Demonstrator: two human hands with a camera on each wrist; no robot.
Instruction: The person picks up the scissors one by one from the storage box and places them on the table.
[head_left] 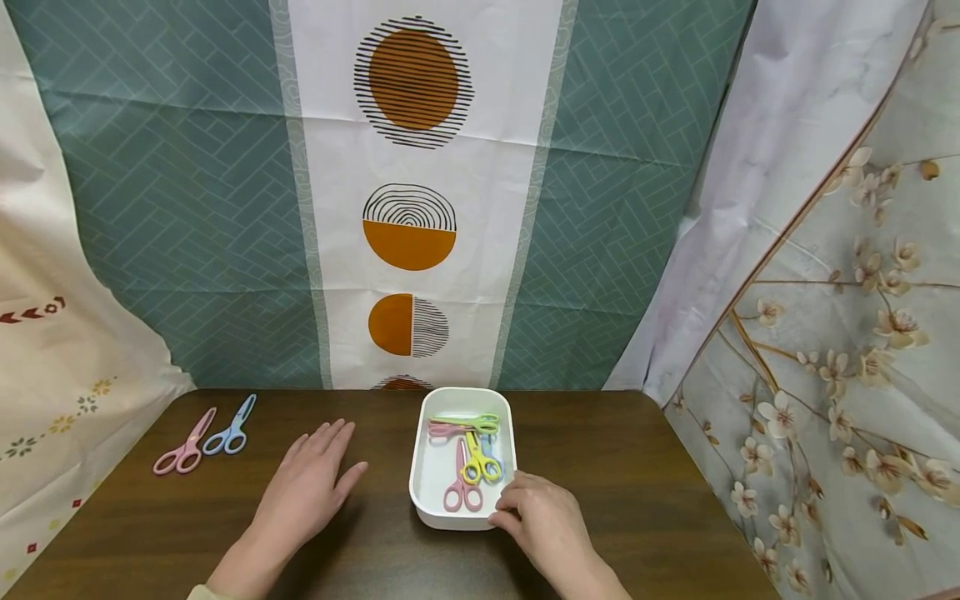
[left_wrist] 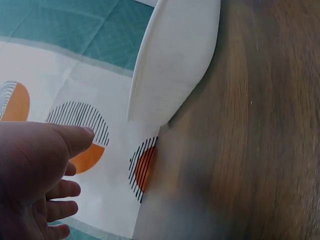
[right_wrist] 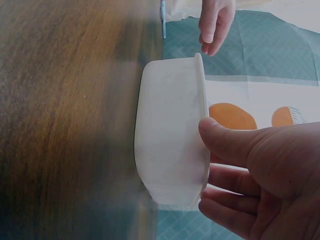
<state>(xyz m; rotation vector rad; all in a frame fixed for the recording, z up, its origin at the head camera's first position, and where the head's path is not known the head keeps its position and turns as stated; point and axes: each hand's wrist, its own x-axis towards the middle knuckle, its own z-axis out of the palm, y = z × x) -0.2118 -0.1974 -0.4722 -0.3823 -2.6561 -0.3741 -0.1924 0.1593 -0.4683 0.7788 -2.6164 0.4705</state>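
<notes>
Tray (head_left: 453, 522), lower centre, was pinched at corner by right hand (head_left: 543, 512); left hand (head_left: 307, 475), lower left, empty, straight-fingered. One-sided lift likely risked tilting tray, sliding scissors (head_left: 476, 455).

Head view bright, even, mostly sharp. Soft shadow below left thumb (head_left: 350, 482). Wrist views dimmer, hazy: tabletop (left_wrist: 260, 130) smeared right of left fingers (left_wrist: 64, 190), white box (right_wrist: 172, 125) washed out, low-contrast, left of right fingers (right_wrist: 232, 179).
</notes>
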